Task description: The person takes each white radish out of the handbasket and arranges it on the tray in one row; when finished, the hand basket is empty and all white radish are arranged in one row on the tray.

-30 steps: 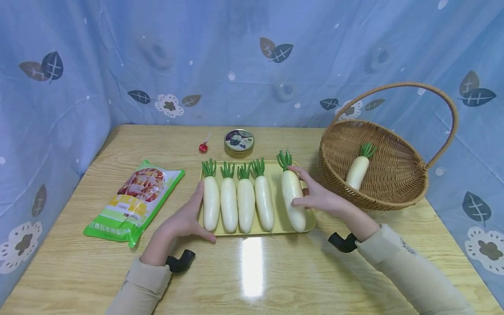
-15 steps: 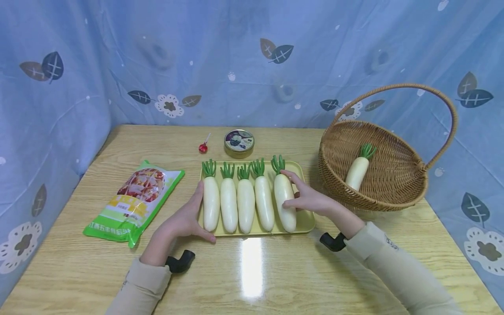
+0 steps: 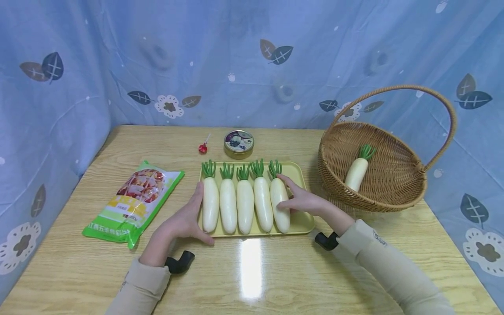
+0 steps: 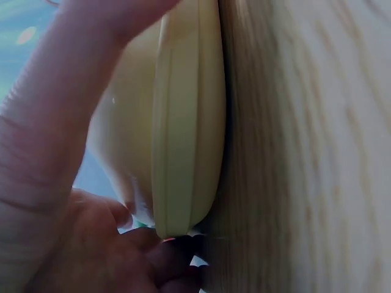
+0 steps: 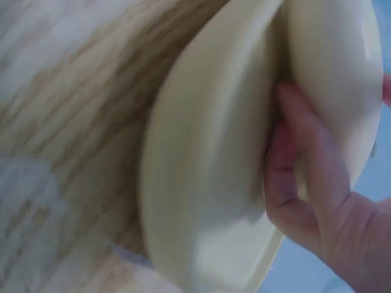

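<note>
A pale yellow tray [image 3: 302, 224] carries a row of several white radishes [image 3: 245, 208] with green tops. My left hand [image 3: 184, 221] grips the tray's left end, thumb along the near edge and fingers at the left side; the tray edge [image 4: 177, 134] fills the middle of the left wrist view. My right hand [image 3: 302, 201] holds the rightmost white radish [image 3: 281, 218], which lies beside the others on the tray. In the right wrist view, curled fingers press against the side of this radish [image 5: 336, 55]; its tip is out of that view.
At the right stands a wicker basket [image 3: 393, 175] with a tall handle and one radish [image 3: 357, 173] inside. A green and white food bag [image 3: 135, 201] lies to the left. Behind the tray are a round tin [image 3: 239, 143] and a red lollipop [image 3: 203, 148].
My right hand has moved left with the white radish, from the tray's right part to close beside the row. My left hand has kept its place at the tray.
</note>
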